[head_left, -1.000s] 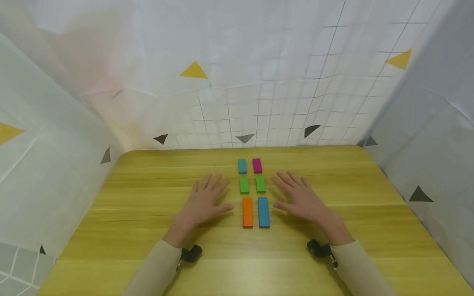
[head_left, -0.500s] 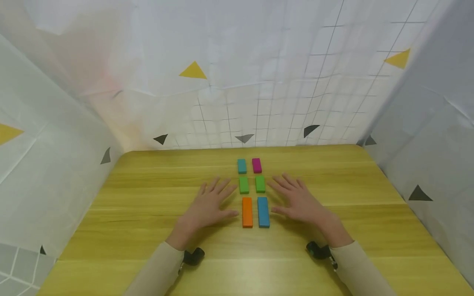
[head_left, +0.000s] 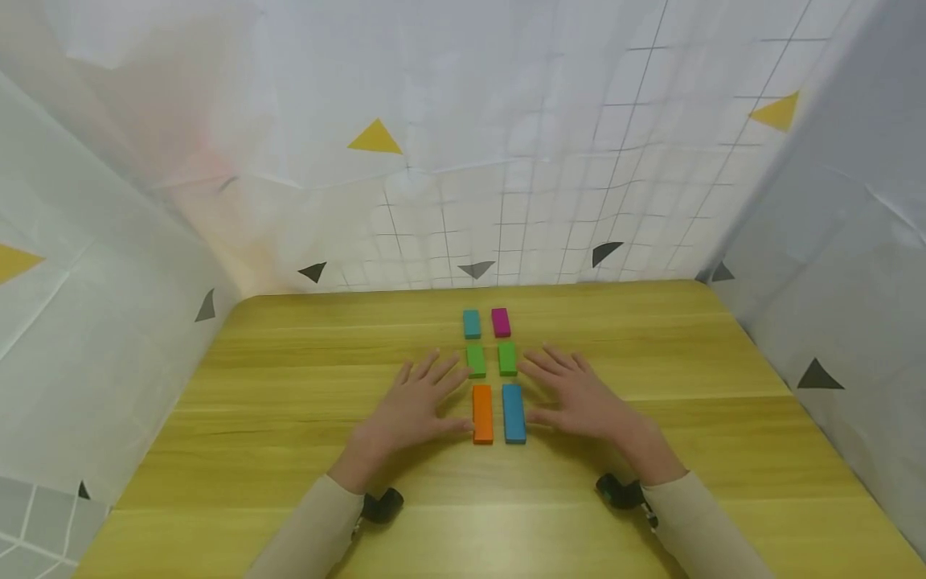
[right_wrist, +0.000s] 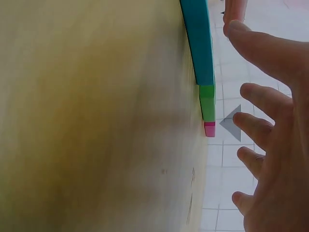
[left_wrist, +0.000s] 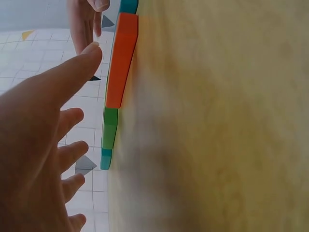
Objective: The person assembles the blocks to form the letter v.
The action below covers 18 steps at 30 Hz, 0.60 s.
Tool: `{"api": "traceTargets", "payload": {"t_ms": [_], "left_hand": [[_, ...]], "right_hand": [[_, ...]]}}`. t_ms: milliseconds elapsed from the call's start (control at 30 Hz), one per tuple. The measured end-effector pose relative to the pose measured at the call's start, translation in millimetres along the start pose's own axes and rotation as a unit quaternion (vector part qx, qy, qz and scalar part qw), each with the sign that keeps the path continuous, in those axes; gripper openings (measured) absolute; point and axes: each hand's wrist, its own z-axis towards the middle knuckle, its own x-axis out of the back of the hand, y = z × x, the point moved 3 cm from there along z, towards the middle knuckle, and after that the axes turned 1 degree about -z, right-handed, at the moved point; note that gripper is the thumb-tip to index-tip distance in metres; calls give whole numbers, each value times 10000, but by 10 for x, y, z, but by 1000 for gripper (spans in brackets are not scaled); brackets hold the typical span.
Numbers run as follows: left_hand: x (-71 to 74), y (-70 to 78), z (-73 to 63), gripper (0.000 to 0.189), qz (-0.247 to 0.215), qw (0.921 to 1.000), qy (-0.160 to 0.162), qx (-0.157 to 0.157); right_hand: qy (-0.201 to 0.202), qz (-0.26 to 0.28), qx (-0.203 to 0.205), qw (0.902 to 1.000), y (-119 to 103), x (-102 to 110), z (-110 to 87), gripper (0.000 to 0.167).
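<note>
Two columns of small rectangular blocks lie on the wooden table. Nearest are a long orange block [head_left: 482, 414] and a long blue block [head_left: 514, 414]. Behind them come a left green block [head_left: 476, 361] and a right green block [head_left: 508, 359], then a teal block [head_left: 472, 324] and a magenta block [head_left: 501, 322]. My left hand [head_left: 412, 410] hovers palm down, fingers spread, left of the orange block; its thumb reaches that block's edge in the head view. My right hand [head_left: 579, 398] is spread likewise, right of the blue block. Both wrist views show the hands above the tabletop, gripping nothing.
The wooden tabletop [head_left: 289, 386] stretches around the blocks. White sheeting [head_left: 463, 217] with grid lines and black and yellow triangles closes off the back and both sides. A small black camera [head_left: 383, 507] sits at the left wrist, another camera [head_left: 616, 490] at the right.
My left hand has moved right and slightly nearer to me, toward the orange block. The right hand has drifted slightly left, toward the blue block. The blocks keep their arrangement.
</note>
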Motion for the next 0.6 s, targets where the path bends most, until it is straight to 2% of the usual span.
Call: {"api": "traceTargets", "payload": {"t_ms": [300,600], "left_hand": [[-47,36,1,83,-78,9998,-181,39],[-55,84,17,83,-4,9999,-151,-32]], "right_hand": [[-41,60,143,9999,-80,-11,-5,78],[-101,7,202,9997,-111,-21,-3,75]]}}
